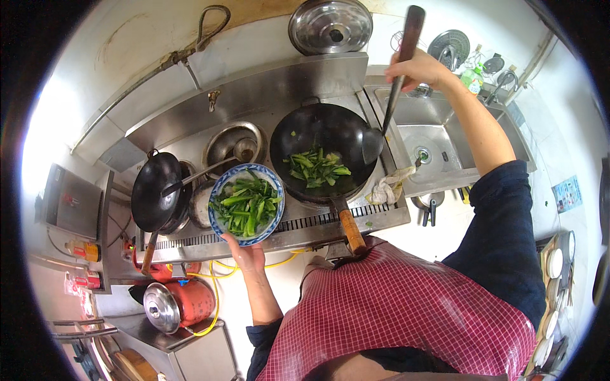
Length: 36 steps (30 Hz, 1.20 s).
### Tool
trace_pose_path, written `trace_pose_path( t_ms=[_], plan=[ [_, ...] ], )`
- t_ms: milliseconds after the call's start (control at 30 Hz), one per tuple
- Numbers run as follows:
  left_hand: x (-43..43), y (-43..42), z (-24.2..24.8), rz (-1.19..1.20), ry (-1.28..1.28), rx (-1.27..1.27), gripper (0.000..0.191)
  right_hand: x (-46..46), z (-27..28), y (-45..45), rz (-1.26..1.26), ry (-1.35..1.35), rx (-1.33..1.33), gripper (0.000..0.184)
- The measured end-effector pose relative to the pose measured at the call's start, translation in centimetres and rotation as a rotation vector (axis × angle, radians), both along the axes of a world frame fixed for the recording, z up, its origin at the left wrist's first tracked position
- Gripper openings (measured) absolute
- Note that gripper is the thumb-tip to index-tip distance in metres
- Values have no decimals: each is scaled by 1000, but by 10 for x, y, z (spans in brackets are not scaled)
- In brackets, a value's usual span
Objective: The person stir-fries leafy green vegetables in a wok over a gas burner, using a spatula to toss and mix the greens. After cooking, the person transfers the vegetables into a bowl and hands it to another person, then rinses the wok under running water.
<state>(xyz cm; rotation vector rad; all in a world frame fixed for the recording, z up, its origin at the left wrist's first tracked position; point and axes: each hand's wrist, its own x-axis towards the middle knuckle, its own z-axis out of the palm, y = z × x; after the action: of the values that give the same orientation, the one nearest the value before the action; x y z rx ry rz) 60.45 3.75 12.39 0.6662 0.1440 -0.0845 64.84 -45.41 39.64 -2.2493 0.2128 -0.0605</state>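
My left hand (247,253) grips the near rim of a blue-and-white bowl (280,209), which holds chopped leafy greens (249,204). At the upper right, my right hand (415,71) is closed around the long handle of a wok spatula (372,145), its blade against the right rim of a black wok (324,119). More greens (317,166) lie in the middle of that wok. The wok's wooden handle (352,231) points towards my red checked apron.
A second wok (155,190), a ladle (200,175) and a metal basin (217,143) stand on the stove's left. A cloth (388,186) lies right of the wok, beside a steel sink (421,126). A lid (330,21) leans behind. A red gas cylinder (196,301) stands lower left.
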Motion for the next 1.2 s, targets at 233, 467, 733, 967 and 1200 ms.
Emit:
trace_pose_path(
  t_ms=[233, 467, 733, 967, 1200],
  plan=[
    [-1, 0, 2, -12, 5, -13, 72, -71, -160, -7, -302, -130, 917, 20],
    [5, 3, 9, 8, 13, 49, 70, -121, -293, 38, -449, -420, 1353, 7],
    [10, -5, 13, -58, 47, 69, 70, -106, -290, 57, -450, -518, 1318, 7],
    [19, -21, 10, -92, 29, 105, 66, -125, -253, 40, -340, -587, 1234, 5],
    [35, -51, 5, -126, 1, 146, 59, -162, -193, 13, -234, -689, 1109, 6]
  ],
)
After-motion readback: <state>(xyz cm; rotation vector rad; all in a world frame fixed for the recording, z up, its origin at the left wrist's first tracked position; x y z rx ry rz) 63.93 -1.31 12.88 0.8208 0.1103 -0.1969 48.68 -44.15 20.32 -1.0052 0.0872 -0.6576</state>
